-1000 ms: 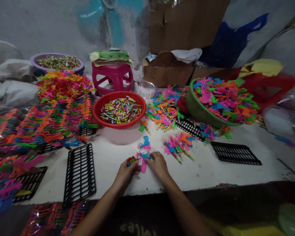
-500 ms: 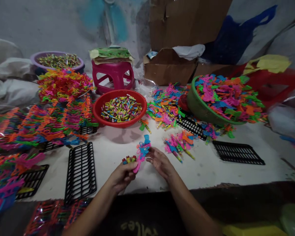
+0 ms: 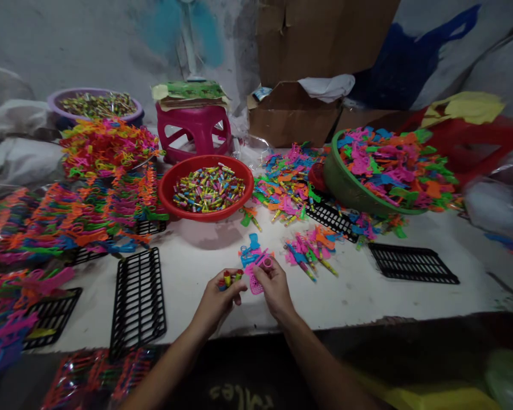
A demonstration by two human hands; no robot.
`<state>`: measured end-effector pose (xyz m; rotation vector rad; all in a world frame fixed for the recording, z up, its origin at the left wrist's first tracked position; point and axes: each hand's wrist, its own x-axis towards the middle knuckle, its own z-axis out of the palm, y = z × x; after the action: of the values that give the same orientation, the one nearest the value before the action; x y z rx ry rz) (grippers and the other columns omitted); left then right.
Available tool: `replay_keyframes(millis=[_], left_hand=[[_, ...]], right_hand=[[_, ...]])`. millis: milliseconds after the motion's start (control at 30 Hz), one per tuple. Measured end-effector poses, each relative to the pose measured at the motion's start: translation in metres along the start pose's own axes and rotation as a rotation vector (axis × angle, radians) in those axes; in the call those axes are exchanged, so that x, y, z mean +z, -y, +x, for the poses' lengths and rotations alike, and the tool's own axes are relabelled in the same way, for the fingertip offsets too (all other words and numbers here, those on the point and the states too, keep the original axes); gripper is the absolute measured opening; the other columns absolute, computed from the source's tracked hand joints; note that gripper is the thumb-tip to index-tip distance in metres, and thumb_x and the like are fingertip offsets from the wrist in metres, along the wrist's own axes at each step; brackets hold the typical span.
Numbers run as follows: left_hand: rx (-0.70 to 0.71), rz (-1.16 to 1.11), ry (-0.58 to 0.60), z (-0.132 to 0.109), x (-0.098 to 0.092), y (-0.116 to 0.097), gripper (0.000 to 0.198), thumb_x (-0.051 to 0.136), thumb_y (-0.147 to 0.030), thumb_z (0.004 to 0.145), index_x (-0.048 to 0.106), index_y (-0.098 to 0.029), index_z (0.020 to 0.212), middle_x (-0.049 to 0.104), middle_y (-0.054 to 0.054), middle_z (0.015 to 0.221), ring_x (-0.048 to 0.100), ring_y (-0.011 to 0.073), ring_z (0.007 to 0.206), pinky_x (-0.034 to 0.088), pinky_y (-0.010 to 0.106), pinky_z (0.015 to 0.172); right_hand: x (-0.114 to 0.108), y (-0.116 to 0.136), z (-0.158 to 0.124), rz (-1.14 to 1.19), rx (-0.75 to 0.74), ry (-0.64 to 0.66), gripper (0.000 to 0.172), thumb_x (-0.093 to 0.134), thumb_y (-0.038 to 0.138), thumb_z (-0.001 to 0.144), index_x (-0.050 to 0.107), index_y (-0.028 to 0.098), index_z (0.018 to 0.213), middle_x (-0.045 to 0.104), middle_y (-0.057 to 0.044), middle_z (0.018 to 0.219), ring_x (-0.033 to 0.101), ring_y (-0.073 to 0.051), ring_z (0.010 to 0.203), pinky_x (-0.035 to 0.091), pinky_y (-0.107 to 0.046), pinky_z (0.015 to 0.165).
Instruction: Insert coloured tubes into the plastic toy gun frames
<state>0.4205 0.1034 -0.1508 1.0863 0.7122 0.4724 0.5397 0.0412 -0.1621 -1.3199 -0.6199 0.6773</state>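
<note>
Since half a second ago the right hand (image 3: 275, 286) has closed on a pink toy piece (image 3: 259, 274), low centre of frame. Left hand (image 3: 217, 297) pinches a few small coloured tubes (image 3: 228, 278) just beside it, below the red bowl (image 3: 170, 185).

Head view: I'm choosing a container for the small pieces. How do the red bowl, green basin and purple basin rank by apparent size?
1. green basin, though tilted and overflowing
2. red bowl, close behind it
3. purple basin, smallest here, but farthest from the camera, so unsure
</note>
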Motion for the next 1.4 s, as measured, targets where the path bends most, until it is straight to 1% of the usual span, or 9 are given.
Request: replay_keyframes(millis=[300,600,900,1033,1167,1200,1233,1333,1400], left_hand=[[0.171,0.162,-0.093,0.002,0.0,0.011,0.028,0.067,-0.035,0.064,0.063,-0.014,0.081,0.054,-0.003,0.06,0.043,0.0059,0.048,0.038,0.017,0.047],[0.255,0.279,-0.128,0.003,0.002,0.014,0.028,0.066,-0.038,0.066,0.066,-0.017,0.084,0.059,0.001,0.069,0.049,0.0108,0.056,0.041,0.02,0.052],[0.367,0.36,-0.081,-0.004,0.01,0.015,0.019,0.068,-0.03,0.065,0.067,-0.018,0.08,0.063,0.003,0.074,0.055,0.0158,0.069,0.043,0.023,0.066],[0.178,0.275,-0.012,0.007,0.007,0.021,0.032,0.064,-0.035,0.069,0.064,-0.017,0.095,0.063,0.003,0.079,0.053,0.0108,0.056,0.043,0.022,0.055],[-0.084,0.026,-0.161,0.023,-0.008,0.035,0.044,0.059,-0.04,0.071,0.053,-0.014,0.106,0.058,0.003,0.076,0.05,0.0074,0.049,0.031,0.016,0.038],[-0.127,-0.019,-0.165,0.026,-0.012,0.038,0.043,0.059,-0.038,0.072,0.051,-0.013,0.105,0.057,0.003,0.076,0.049,0.0064,0.047,0.027,0.016,0.035],[-0.151,-0.053,-0.153,0.028,-0.015,0.041,0.042,0.06,-0.035,0.071,0.049,-0.013,0.105,0.057,0.003,0.077,0.049,0.0058,0.046,0.026,0.015,0.034],[-0.154,-0.091,-0.087,0.032,-0.016,0.045,0.045,0.061,-0.029,0.07,0.042,-0.014,0.107,0.059,0.004,0.08,0.053,0.007,0.047,0.028,0.015,0.034],[-0.118,-0.089,-0.062,0.031,-0.015,0.044,0.046,0.063,-0.032,0.069,0.04,-0.017,0.106,0.06,0.005,0.084,0.057,0.0092,0.05,0.03,0.015,0.035]], right_hand=[[0.007,-0.007,-0.007,-0.096,-0.045,0.067,0.025,0.053,0.04,0.079,0.037,0.021,0.073,0.04,0.007,0.058,0.035,-0.006,0.045,0.029,-0.019,0.042],[0.013,-0.005,-0.017,-0.02,-0.078,-0.05,0.026,0.05,0.041,0.081,0.036,0.021,0.073,0.036,0.007,0.058,0.035,-0.007,0.048,0.03,-0.02,0.044],[0.015,-0.015,-0.025,-0.207,-0.116,-0.127,0.023,0.043,0.043,0.084,0.04,0.022,0.075,0.043,0.003,0.067,0.044,-0.011,0.063,0.037,-0.024,0.06],[-0.021,-0.01,0.004,-0.398,-0.094,-0.138,0.025,0.042,0.044,0.082,0.043,0.021,0.072,0.047,0.001,0.065,0.045,-0.015,0.064,0.038,-0.028,0.062],[-0.069,0.001,0.052,-0.958,-0.201,-0.546,0.031,0.052,0.038,0.075,0.054,0.013,0.094,0.054,-0.016,0.096,0.045,-0.029,0.095,0.033,-0.044,0.082],[-0.073,0.001,0.061,-1.091,-0.24,-0.565,0.035,0.052,0.033,0.075,0.053,0.011,0.102,0.052,-0.019,0.105,0.042,-0.031,0.101,0.03,-0.046,0.086],[-0.073,0.0,0.066,-1.191,-0.279,-0.494,0.037,0.051,0.029,0.076,0.052,0.01,0.108,0.051,-0.02,0.11,0.04,-0.032,0.105,0.028,-0.046,0.089],[-0.05,-0.015,0.07,-1.303,-0.377,0.002,0.039,0.052,0.029,0.077,0.052,0.014,0.114,0.051,-0.016,0.115,0.041,-0.03,0.108,0.029,-0.043,0.092],[-0.03,-0.028,0.065,-1.304,-0.39,0.21,0.038,0.056,0.032,0.075,0.055,0.017,0.111,0.051,-0.014,0.115,0.043,-0.029,0.105,0.033,-0.042,0.089]])
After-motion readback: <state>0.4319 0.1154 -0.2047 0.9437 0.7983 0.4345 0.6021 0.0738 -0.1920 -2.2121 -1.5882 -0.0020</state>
